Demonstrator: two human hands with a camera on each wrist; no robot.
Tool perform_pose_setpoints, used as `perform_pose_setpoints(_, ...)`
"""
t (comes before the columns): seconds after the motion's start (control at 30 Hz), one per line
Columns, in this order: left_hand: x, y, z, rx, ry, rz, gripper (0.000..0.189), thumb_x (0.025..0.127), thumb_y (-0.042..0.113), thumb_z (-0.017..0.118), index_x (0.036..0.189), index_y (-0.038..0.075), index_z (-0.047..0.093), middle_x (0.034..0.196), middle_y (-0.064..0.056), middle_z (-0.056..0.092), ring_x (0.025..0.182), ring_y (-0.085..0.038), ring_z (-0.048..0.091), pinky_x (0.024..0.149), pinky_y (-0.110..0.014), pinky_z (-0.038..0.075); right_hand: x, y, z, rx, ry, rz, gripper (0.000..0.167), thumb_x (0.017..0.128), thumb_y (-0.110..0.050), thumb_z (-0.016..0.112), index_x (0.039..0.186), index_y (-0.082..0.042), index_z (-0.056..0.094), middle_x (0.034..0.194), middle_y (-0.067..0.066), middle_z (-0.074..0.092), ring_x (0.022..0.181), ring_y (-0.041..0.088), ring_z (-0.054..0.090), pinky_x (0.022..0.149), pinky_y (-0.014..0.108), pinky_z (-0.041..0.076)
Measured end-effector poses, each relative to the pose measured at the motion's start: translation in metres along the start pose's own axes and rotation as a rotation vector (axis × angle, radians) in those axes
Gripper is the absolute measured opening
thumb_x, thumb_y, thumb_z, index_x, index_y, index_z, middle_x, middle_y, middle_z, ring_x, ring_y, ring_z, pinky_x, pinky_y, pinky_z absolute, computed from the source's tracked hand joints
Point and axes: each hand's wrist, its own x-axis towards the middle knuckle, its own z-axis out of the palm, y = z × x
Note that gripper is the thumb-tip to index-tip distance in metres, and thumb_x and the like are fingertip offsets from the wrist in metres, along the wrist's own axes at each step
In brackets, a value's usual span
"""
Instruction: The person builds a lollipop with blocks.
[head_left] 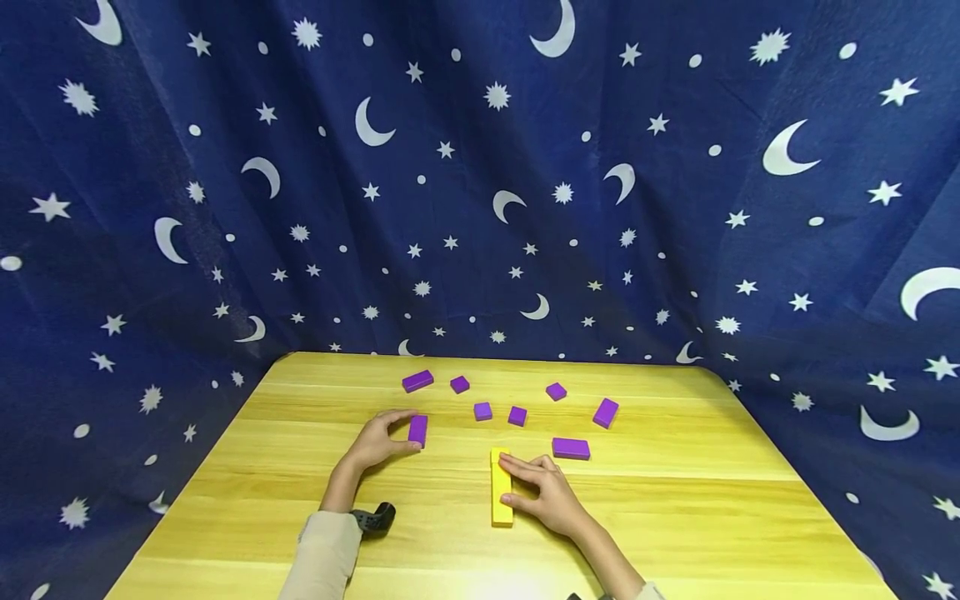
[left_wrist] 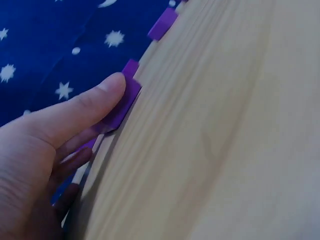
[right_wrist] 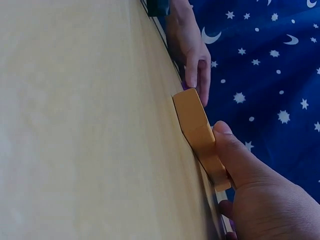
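In the head view my left hand (head_left: pixel 378 440) holds a purple block (head_left: pixel 417 431) at the left of the table, thumb at its near end and a finger at its far end. The thumb lies against that purple block (left_wrist: pixel 125 102) in the left wrist view. My right hand (head_left: pixel 545 496) grips yellow blocks (head_left: pixel 501 500) in a row near the middle, a short one at the far end of a longer one. Its thumb presses the right side, with fingertips over the far end. The thumb covers part of the yellow blocks (right_wrist: pixel 192 112) in the right wrist view.
Several other purple blocks lie spread behind the hands, including a long one (head_left: pixel 572 449) beside the right hand, one (head_left: pixel 606 413) farther right and one (head_left: pixel 417 381) at the back left. The wooden table (head_left: pixel 675 517) ends at a blue star-patterned curtain (head_left: pixel 480 183).
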Motion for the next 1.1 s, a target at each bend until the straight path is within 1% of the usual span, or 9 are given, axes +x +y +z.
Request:
perform_pose_setpoints(0.1, 0.004, 0.003, 0.009, -0.031, 0.04, 0.003, 0.065, 0.065, 0.028, 0.085, 0.121, 0.008, 0.06, 0.12, -0.009, 0.058, 0.113, -0.029, 0.052, 0.096, -0.041, 0.041, 0.0, 0.002, 0.001, -0.007, 0.003, -0.005, 0.058, 0.079, -0.045, 0.067, 0.128, -0.017, 0.057, 0.135, -0.009, 0.048, 0.081, 0.003, 0.037, 0.074, 0.03, 0.031)
perform_pose_setpoints(0.2, 0.009, 0.01, 0.023, -0.028, 0.036, 0.052, 0.065, 0.062, 0.031, 0.085, 0.119, 0.01, 0.062, 0.117, -0.005, 0.06, 0.107, -0.025, 0.056, 0.093, -0.042, 0.043, -0.002, 0.003, 0.001, -0.008, 0.004, -0.007, 0.058, 0.079, -0.045, 0.067, 0.128, -0.017, 0.057, 0.135, -0.009, 0.047, 0.081, 0.003, 0.037, 0.075, 0.03, 0.031)
perform_pose_setpoints(0.33, 0.015, 0.021, 0.04, 0.052, -0.073, 0.13, 0.066, 0.064, 0.041, 0.082, 0.12, 0.012, 0.061, 0.12, -0.002, 0.059, 0.112, -0.023, 0.053, 0.097, -0.044, 0.038, -0.002, 0.002, 0.001, -0.006, 0.006, -0.012, 0.058, 0.079, -0.046, 0.066, 0.128, -0.016, 0.057, 0.135, -0.009, 0.047, 0.082, 0.003, 0.037, 0.074, 0.03, 0.031)
perform_pose_setpoints(0.47, 0.018, 0.027, 0.048, 0.122, -0.189, 0.159, 0.065, 0.069, 0.043, 0.079, 0.123, 0.014, 0.06, 0.124, 0.0, 0.057, 0.118, -0.023, 0.047, 0.101, -0.044, 0.034, -0.001, 0.001, 0.0, -0.014, 0.0, -0.017, 0.058, 0.08, -0.047, 0.065, 0.128, -0.016, 0.057, 0.135, -0.01, 0.047, 0.082, 0.003, 0.037, 0.075, 0.029, 0.031)
perform_pose_setpoints(0.7, 0.015, 0.031, 0.049, 0.134, -0.273, 0.169, 0.064, 0.074, 0.043, 0.075, 0.129, 0.017, 0.056, 0.128, -0.001, 0.054, 0.121, -0.024, 0.044, 0.102, -0.044, 0.033, -0.001, -0.001, -0.001, -0.016, 0.001, -0.023, 0.058, 0.08, -0.046, 0.065, 0.128, -0.016, 0.057, 0.135, -0.01, 0.047, 0.083, 0.003, 0.037, 0.075, 0.03, 0.032)
perform_pose_setpoints(0.8, 0.014, 0.029, 0.05, 0.122, -0.234, 0.16, 0.066, 0.073, 0.044, 0.075, 0.13, 0.016, 0.055, 0.128, -0.001, 0.054, 0.121, -0.024, 0.045, 0.102, -0.043, 0.034, -0.001, -0.001, -0.001, -0.022, 0.008, -0.027, 0.058, 0.08, -0.046, 0.066, 0.128, -0.016, 0.057, 0.135, -0.01, 0.047, 0.082, 0.003, 0.037, 0.074, 0.029, 0.032)
perform_pose_setpoints(0.87, 0.012, 0.029, 0.052, 0.11, -0.165, 0.156, 0.066, 0.072, 0.044, 0.075, 0.128, 0.014, 0.056, 0.126, -0.002, 0.056, 0.119, -0.024, 0.047, 0.101, -0.043, 0.035, 0.0, 0.0, -0.001, -0.026, 0.016, -0.029, 0.057, 0.079, -0.046, 0.066, 0.127, -0.016, 0.058, 0.134, -0.009, 0.048, 0.082, 0.003, 0.037, 0.074, 0.029, 0.032)
perform_pose_setpoints(0.97, 0.008, 0.031, 0.057, 0.087, -0.012, 0.147, 0.062, 0.071, 0.042, 0.077, 0.121, 0.01, 0.062, 0.119, -0.004, 0.061, 0.112, -0.023, 0.053, 0.096, -0.041, 0.04, 0.0, 0.0, -0.001, -0.028, 0.025, -0.027, 0.057, 0.079, -0.046, 0.067, 0.127, -0.016, 0.058, 0.134, -0.01, 0.049, 0.082, 0.003, 0.037, 0.073, 0.029, 0.032)
perform_pose_setpoints(1.1, -0.003, 0.038, 0.068, 0.074, 0.19, 0.143, 0.049, 0.07, 0.034, 0.08, 0.106, 0.004, 0.068, 0.099, -0.006, 0.067, 0.09, -0.02, 0.063, 0.079, -0.035, 0.051, 0.0, 0.0, 0.0, -0.025, 0.021, -0.02, 0.056, 0.079, -0.046, 0.067, 0.127, -0.017, 0.058, 0.134, -0.012, 0.048, 0.083, 0.003, 0.038, 0.074, 0.029, 0.032)
